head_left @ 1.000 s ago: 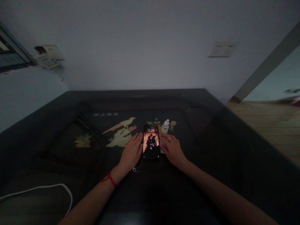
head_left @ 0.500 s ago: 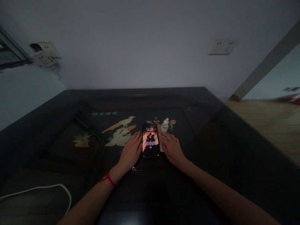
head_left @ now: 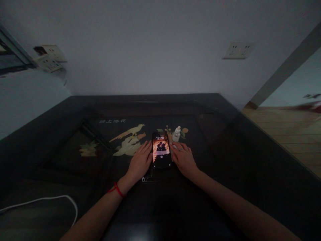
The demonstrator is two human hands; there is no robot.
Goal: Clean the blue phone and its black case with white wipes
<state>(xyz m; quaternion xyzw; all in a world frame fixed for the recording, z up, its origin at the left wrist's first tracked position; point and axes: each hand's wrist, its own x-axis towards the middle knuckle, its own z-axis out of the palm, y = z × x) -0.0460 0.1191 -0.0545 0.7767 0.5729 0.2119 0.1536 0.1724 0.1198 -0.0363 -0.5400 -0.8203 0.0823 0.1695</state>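
Note:
A lit phone [head_left: 161,150] lies face up on the dark glass-topped table [head_left: 225,160], showing 12:28 and a warm picture. My left hand [head_left: 139,162] rests flat on the table against the phone's left edge, fingers stretched out. A red string circles that wrist. My right hand [head_left: 184,158] lies flat along the phone's right edge, fingers spread. A small white bottle [head_left: 176,134] stands just beyond my right fingertips. A small metal ring on a dark strap [head_left: 143,179] lies near my left wrist.
A white cable [head_left: 50,201] loops over the table's near left. Under the glass is a bird-and-flower picture [head_left: 127,140]. Wall sockets sit at the left [head_left: 48,57] and upper right [head_left: 238,50]. A wooden floor [head_left: 291,134] shows past the table's right edge.
The view has shifted slightly. Both hands stay flat beside the phone. A light band has appeared low on the phone's screen.

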